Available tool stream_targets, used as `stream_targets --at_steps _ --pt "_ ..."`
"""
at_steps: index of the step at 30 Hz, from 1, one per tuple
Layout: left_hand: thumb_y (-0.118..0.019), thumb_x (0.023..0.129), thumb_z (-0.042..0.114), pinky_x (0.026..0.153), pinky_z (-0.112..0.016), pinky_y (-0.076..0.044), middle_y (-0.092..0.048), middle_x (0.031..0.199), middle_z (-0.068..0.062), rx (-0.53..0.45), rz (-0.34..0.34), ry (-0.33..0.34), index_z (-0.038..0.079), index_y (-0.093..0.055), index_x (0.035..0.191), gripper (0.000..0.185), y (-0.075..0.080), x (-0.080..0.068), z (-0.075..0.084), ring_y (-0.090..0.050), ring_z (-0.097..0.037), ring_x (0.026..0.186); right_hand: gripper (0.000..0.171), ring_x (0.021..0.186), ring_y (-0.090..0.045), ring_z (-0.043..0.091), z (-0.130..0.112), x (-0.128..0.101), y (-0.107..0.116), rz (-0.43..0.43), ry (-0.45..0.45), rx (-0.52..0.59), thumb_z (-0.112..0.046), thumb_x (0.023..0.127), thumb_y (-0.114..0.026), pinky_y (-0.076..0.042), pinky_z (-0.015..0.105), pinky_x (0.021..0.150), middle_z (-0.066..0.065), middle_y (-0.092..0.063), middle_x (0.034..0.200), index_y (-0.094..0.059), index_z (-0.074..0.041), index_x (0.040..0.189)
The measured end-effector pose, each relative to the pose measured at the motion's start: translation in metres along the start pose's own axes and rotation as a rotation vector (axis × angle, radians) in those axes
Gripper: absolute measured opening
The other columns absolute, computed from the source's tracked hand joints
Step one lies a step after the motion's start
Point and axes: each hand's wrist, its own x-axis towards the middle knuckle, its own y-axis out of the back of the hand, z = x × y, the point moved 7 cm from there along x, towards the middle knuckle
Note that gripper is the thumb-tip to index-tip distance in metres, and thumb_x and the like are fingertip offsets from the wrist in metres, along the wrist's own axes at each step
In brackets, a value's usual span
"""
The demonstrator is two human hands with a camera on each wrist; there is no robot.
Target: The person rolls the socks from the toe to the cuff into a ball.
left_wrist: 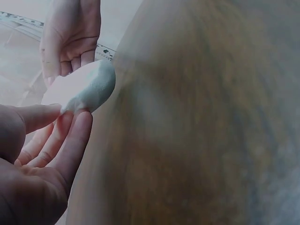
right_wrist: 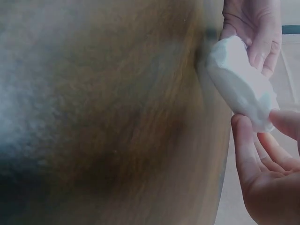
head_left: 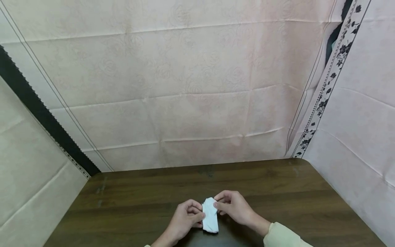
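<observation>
A small folded white cloth (head_left: 211, 216) lies on the dark wooden table (head_left: 139, 192) near its front edge. My left hand (head_left: 188, 216) pinches its left side between thumb and fingers. My right hand (head_left: 231, 206) pinches its upper right edge. In the left wrist view the white cloth (left_wrist: 86, 89) is held at my left fingertips (left_wrist: 70, 117), with the right hand (left_wrist: 70, 37) behind it. In the right wrist view the cloth (right_wrist: 241, 84) sits between my right fingers (right_wrist: 253, 140) and the left hand (right_wrist: 255, 28).
Pale pink patterned sheets (head_left: 185, 85) hang as walls behind and on both sides of the table. A floral-bordered strip (head_left: 327, 85) runs down the right corner and a dark band (head_left: 40, 109) down the left. A pale sleeve (head_left: 284, 236) covers my right forearm.
</observation>
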Motion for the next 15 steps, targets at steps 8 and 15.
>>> stream_targets --at_steps 8,15 --pt "-0.074 0.087 -0.004 0.063 -0.034 -0.059 -0.067 0.080 -0.007 -0.011 0.017 0.037 -0.005 -0.059 0.099 0.019 0.001 0.001 -0.012 -0.066 -0.018 0.068 0.013 0.076 -0.069 0.031 0.015 0.004 -0.006 -0.009 -0.034 0.023 -0.002 0.095 -0.067 -0.058 0.041 0.066 0.011 -0.071 0.087 -0.068 0.007 0.104" --pt "-0.073 0.087 -0.005 0.063 -0.036 -0.059 -0.066 0.079 -0.007 0.016 0.025 0.055 -0.005 -0.059 0.100 0.019 0.003 0.002 -0.015 -0.066 -0.018 0.068 0.013 0.075 -0.069 0.029 0.019 0.004 -0.009 -0.002 -0.049 0.055 -0.002 0.095 -0.068 -0.059 0.039 0.066 0.010 -0.070 0.085 -0.068 0.008 0.103"
